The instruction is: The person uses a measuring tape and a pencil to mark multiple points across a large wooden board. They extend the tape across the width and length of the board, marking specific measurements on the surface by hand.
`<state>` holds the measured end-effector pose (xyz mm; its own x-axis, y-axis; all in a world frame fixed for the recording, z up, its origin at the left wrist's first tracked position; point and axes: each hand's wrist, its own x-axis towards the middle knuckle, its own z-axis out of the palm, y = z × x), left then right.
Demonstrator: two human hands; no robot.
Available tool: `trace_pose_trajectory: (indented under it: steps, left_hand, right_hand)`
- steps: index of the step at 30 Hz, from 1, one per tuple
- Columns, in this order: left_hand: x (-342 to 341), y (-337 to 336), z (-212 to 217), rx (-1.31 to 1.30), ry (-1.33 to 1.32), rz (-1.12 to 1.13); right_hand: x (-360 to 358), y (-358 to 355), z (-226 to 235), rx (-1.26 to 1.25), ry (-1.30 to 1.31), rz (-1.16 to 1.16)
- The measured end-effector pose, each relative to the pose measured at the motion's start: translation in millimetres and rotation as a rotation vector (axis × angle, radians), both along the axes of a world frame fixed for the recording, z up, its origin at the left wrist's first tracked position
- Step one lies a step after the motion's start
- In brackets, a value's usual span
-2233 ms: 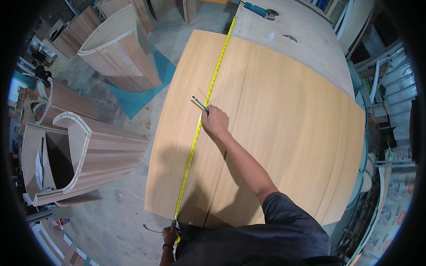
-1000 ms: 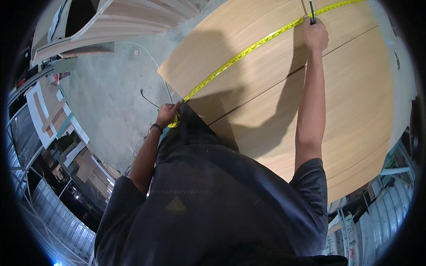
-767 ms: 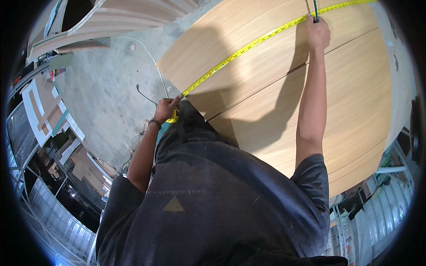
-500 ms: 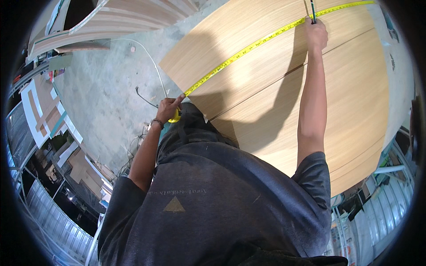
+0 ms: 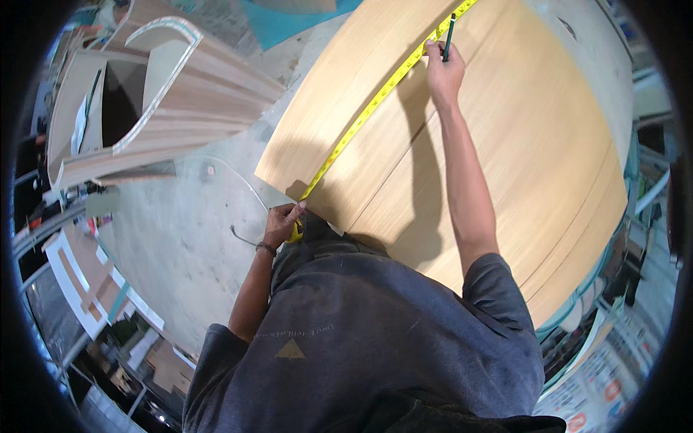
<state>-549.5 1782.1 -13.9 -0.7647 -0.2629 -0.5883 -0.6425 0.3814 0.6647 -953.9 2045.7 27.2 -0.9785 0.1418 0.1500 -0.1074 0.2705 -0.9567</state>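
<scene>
A long yellow metal tape measure (image 5: 366,117) stretched from the near edge across a broad, pale wood-grained panel (image 5: 534,144). Just off that edge, the person's left hand (image 5: 279,225) had its fingers folded around the tape's rounded yellow case (image 5: 296,232), the thumb lying along it toward the strip. Farther up, the right hand (image 5: 445,72) pinched a slim dark pencil (image 5: 450,37) between curled fingers beside the strip; I couldn't tell whether they pressed it. A curved, striped wooden cabinet shell (image 5: 209,97) stood to the left on the grey floor (image 5: 188,249).
</scene>
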Motion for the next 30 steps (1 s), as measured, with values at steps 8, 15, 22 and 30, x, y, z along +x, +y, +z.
trace_pose_trajectory:
  steps: [8, 15, 22, 30]
  left_hand:
    - [-34, -18, 6, 0.279, 0.025, -0.229]
    - [-56, -50, 8, 0.362, -0.055, -0.682]
    - [-79, -102, 5, 0.233, -0.077, -1.152]
    - [-92, -100, 16, 0.154, -0.069, -1.400]
  right_hand:
    - [120, 19, 68, -0.558, -0.095, -0.287]
    - [271, 45, 40, -0.473, -0.098, -0.778]
    - [431, -46, -4, -0.412, -0.282, -1.065]
    - [486, -140, -21, -0.583, -0.538, -1.037]
